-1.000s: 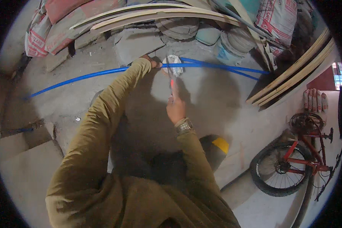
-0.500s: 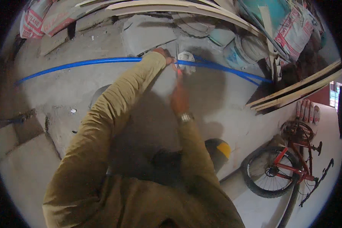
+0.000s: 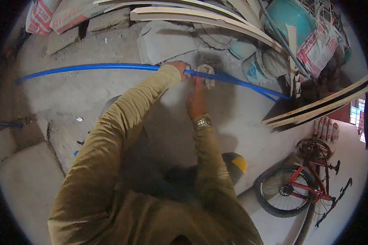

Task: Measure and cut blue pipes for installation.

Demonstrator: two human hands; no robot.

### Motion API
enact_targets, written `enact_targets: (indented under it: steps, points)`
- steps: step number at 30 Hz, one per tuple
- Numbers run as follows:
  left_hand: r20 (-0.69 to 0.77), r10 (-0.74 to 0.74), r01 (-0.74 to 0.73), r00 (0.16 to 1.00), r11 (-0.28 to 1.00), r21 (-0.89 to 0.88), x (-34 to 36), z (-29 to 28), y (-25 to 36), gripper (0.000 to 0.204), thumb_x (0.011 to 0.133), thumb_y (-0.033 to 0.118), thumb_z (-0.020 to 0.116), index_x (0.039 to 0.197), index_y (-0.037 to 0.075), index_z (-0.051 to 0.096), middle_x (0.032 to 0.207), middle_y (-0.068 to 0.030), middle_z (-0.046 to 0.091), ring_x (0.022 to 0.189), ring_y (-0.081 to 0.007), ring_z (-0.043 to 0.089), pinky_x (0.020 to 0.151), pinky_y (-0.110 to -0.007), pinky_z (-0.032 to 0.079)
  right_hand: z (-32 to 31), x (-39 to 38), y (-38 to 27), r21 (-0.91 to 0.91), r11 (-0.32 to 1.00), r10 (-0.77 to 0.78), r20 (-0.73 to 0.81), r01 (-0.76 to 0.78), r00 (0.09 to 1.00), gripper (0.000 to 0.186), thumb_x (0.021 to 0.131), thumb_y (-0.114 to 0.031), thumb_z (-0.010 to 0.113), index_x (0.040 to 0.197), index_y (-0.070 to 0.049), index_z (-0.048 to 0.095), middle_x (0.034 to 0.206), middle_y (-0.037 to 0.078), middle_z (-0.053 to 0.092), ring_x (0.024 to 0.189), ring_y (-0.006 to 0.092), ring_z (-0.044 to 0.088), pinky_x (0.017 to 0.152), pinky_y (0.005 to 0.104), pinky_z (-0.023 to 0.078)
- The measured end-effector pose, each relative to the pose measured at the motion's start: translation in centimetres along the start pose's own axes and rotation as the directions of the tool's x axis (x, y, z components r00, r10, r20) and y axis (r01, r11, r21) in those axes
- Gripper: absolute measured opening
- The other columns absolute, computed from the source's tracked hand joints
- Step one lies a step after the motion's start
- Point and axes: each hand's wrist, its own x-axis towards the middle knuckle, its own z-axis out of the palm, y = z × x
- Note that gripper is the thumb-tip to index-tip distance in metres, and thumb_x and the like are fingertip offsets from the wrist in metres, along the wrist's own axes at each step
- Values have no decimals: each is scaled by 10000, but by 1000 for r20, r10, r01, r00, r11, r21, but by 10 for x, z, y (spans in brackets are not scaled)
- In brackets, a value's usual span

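A long blue pipe [image 3: 110, 66] runs crosswise in front of me, bowed by the lens. My left hand [image 3: 179, 67] is closed around it near the middle. Just to the right, my right hand [image 3: 196, 104] grips a red-handled tool [image 3: 198, 83], upright against the near side of the pipe. Its thin far end is hard to make out now. Under the pipe beside the tool is a pale, crumpled lump [image 3: 208, 76]. A second blue length [image 3: 268, 95] diverges from the first at the right.
Long wooden strips [image 3: 208, 15] arch across the back, with a broken slab [image 3: 165, 43] below. Buckets [image 3: 270, 63] and a printed sack [image 3: 318, 53] stand at the back right. Boards [image 3: 319, 104] jut in from the right; a red bicycle [image 3: 310, 183] is nearer.
The view has shifted slightly. The red-handled tool and my right hand sit lower against the pipe; the thin blade that stood up beyond the pipe is no longer distinct. My left hand keeps its hold.
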Motion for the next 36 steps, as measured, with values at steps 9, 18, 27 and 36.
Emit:
enact_targets:
  steps: [9, 18, 27, 36]
  points:
    - [-66, 36, -28, 997, 992, 120, -10, 9, -10, 352, 836, 400, 620, 1102, 171, 632, 1011, -124, 680, 1005, -339, 645, 866, -494, 483, -48, -29, -60, -80, 813, 539, 481, -577, 692, 762, 835, -16, 470, 1531, -178, 205, 1341, 284, 491, 964, 422, 608, 756, 507, 488]
    - [1, 18, -18, 1000, 984, 175, -15, 3, -14, 342, 873, 403, 607, 1137, 186, 627, 1014, -115, 688, 994, -333, 648, 852, -487, 485, -32, -43, -74, -289, 785, 603, 152, -548, 783, 735, 849, -33, 511, 1517, -178, 241, 1057, 302, 626, 933, 437, 632, 795, 564, 493]
    - [-50, -1, 9, 999, 987, 163, -9, 8, -25, 369, 851, 443, 627, 1103, 175, 644, 975, -147, 688, 977, -334, 653, 848, -496, 484, -45, -49, -75, -254, 794, 600, 480, -553, 640, 661, 910, -137, 485, 1519, -177, 231, 1187, 237, 600, 827, 429, 624, 708, 512, 506]
    - [-40, -3, 11, 999, 977, 212, -9, 15, -25, 378, 847, 448, 615, 1093, 162, 636, 999, -135, 684, 1003, -322, 648, 873, -480, 479, -38, -57, -61, -11, 871, 471, 301, -491, 829, 639, 886, -73, 484, 1492, -149, 297, 1257, 225, 573, 807, 409, 631, 656, 491, 500]
